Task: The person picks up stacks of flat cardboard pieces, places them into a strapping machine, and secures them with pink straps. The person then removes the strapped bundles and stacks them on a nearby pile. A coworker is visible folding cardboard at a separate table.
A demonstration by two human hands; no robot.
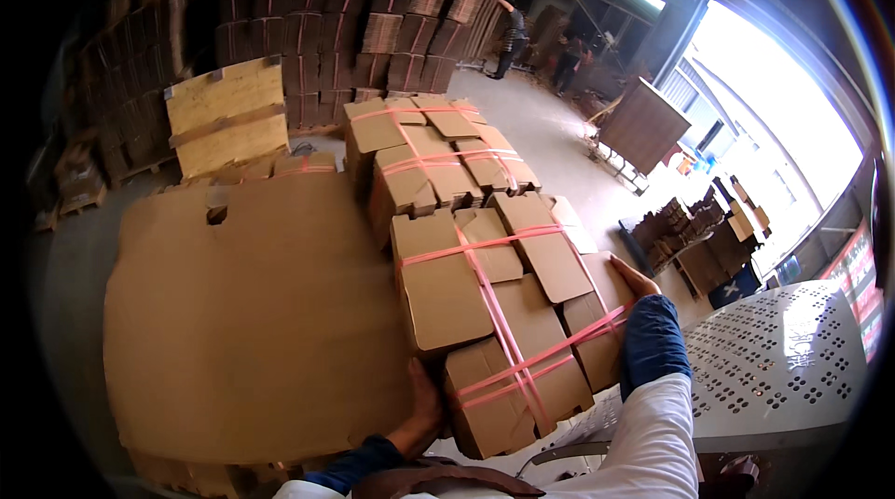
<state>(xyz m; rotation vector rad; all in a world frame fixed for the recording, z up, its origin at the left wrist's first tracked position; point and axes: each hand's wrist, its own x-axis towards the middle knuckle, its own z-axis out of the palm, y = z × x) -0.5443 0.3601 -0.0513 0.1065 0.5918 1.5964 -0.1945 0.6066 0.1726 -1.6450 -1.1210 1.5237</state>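
Observation:
Between my two hands is a bundle of folded cardboard boxes [517, 313], bound crosswise with pink strapping [499, 308]. My left hand [426, 403] presses against its near left side, with the fingers partly hidden between it and the large cardboard sheet. On the far right side, my right hand [637, 279] curls round the edge of the bundle. The bundle lies slightly tilted, its near end towards me. Further strapped bundles [419, 164] stand directly beyond it in a row.
A large flat cardboard sheet [252, 313] covers the stack at left. Behind it stands a wooden board [228, 117]. Stacked bundles [317, 33] line the back. A perforated metal table [774, 359] is at right. Two people [511, 38] stand far off, near a brown panel [643, 126] by the bright doorway.

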